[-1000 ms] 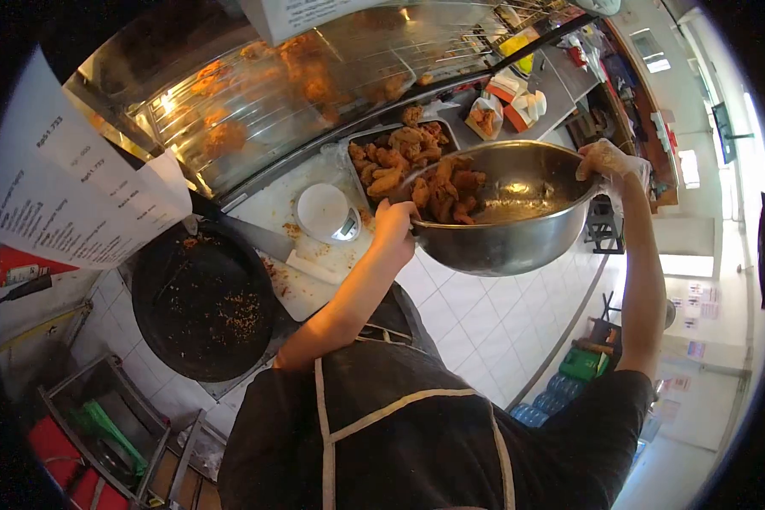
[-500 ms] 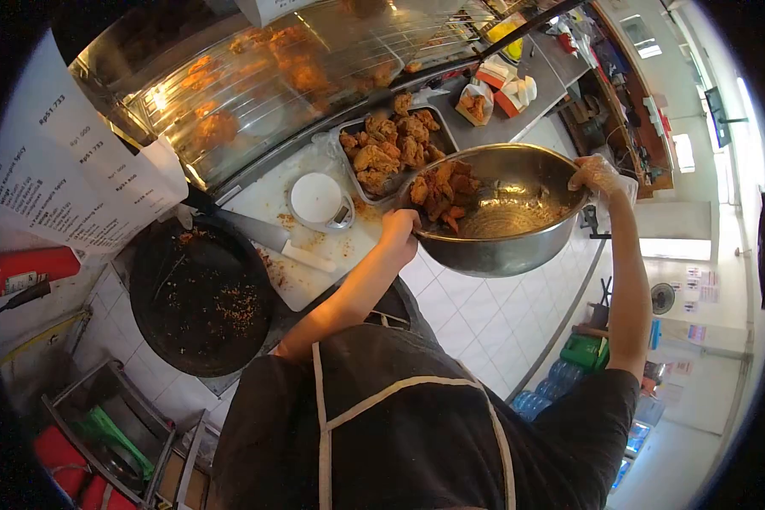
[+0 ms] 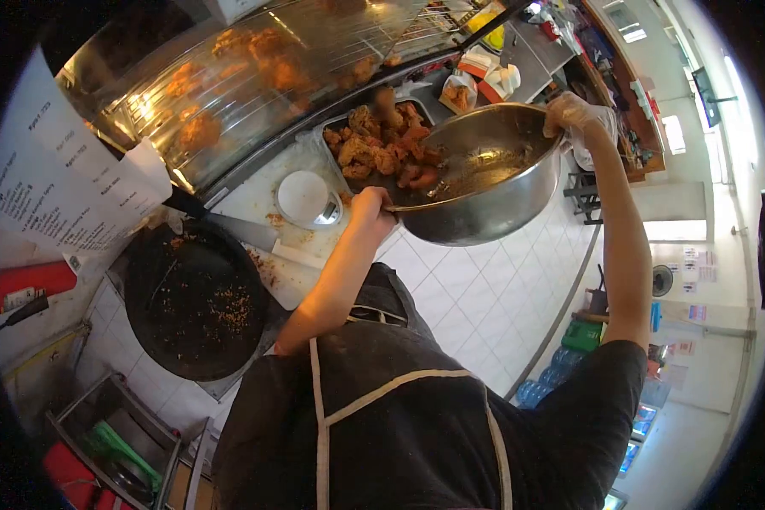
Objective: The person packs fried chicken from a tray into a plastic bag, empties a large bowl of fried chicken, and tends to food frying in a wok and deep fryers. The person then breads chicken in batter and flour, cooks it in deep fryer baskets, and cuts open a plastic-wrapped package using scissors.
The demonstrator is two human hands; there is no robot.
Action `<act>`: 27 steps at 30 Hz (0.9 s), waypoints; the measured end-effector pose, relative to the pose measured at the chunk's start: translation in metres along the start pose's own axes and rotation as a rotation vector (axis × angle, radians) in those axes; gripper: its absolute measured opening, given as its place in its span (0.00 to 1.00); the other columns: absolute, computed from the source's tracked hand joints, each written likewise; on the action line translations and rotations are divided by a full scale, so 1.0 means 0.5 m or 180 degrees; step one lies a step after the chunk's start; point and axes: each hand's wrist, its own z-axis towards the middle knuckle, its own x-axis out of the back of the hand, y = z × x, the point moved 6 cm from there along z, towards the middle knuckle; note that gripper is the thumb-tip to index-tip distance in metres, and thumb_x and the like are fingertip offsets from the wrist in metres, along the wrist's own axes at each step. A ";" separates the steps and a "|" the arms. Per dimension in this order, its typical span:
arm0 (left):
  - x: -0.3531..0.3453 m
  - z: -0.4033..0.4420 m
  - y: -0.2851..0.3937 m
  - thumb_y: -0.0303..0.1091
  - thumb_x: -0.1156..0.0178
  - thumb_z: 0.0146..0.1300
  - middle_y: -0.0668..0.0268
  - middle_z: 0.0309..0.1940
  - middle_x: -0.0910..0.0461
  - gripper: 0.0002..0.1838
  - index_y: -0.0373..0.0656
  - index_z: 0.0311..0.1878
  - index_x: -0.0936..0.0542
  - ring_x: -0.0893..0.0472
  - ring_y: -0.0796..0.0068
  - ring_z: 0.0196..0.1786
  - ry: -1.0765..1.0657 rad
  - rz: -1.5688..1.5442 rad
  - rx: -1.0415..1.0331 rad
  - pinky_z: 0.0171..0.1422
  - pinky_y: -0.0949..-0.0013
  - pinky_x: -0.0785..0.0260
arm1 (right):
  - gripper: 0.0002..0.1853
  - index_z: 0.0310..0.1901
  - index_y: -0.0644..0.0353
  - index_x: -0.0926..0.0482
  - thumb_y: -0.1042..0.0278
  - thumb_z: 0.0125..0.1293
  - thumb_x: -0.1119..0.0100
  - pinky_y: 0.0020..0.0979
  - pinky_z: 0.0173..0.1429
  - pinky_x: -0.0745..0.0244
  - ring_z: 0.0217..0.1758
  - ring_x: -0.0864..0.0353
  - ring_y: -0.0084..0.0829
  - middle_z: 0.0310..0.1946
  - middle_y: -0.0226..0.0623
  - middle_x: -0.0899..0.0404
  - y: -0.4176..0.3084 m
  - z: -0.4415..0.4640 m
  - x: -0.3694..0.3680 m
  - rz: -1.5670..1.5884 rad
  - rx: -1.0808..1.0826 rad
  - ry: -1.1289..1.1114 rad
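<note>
A large steel mixing bowl (image 3: 484, 208) hangs between my two hands, tilted to the left over the metal tray (image 3: 337, 172). My left hand (image 3: 372, 212) is closed on the bowl's near left rim. On the far right rim, my right hand (image 3: 575, 121) grips in a clear plastic glove. Fried chicken pieces (image 3: 370, 149) are heaped in the tray, and some reddish ones lie at the bowl's lowered lip. Whether those still touch the bowl is hard to see. The inside of the bowl shows a wet, oily film.
A kitchen scale (image 3: 304, 197) and a knife (image 3: 255, 235) lie on the crumb-strewn white cutting board (image 3: 259, 200). To the left stands a round black pan (image 3: 195, 314) with crumbs. Beyond the tray is a glass display warmer (image 3: 255, 85); boxed chicken (image 3: 459, 92) stands farther right.
Both hands have moved the bowl up and left while tipping it further. The chicken pieces that lay in the bowl have slid out at its left lip onto the tray's heap.
</note>
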 end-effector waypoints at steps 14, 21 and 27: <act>-0.030 -0.040 -0.025 0.21 0.55 0.47 0.54 0.31 0.34 0.06 0.34 0.31 0.34 0.33 0.56 0.35 -0.0337 0.0167 0.0338 0.40 0.46 0.42 | 0.16 0.23 0.57 0.24 0.74 0.24 0.32 0.33 0.36 0.25 0.31 0.24 0.31 0.25 0.33 0.27 0.045 -0.010 0.024 0.0102 -0.0657 0.0285; 0.011 0.013 -0.052 0.22 0.54 0.48 0.56 0.30 0.34 0.02 0.35 0.26 0.35 0.34 0.57 0.34 -0.0402 0.0128 0.0479 0.41 0.46 0.42 | 0.19 0.29 0.57 0.26 0.77 0.28 0.33 0.38 0.23 0.23 0.22 0.24 0.33 0.27 0.31 0.26 -0.034 -0.061 -0.010 -0.2484 0.2368 -0.0403; -0.027 -0.018 -0.005 0.23 0.56 0.52 0.55 0.32 0.32 0.03 0.35 0.28 0.33 0.31 0.54 0.38 -0.0432 0.0192 0.0118 0.47 0.44 0.40 | 0.08 0.22 0.56 0.22 0.65 0.39 0.33 0.26 0.29 0.28 0.22 0.25 0.27 0.25 0.30 0.23 -0.016 -0.052 0.056 -0.0418 -0.0437 -0.0248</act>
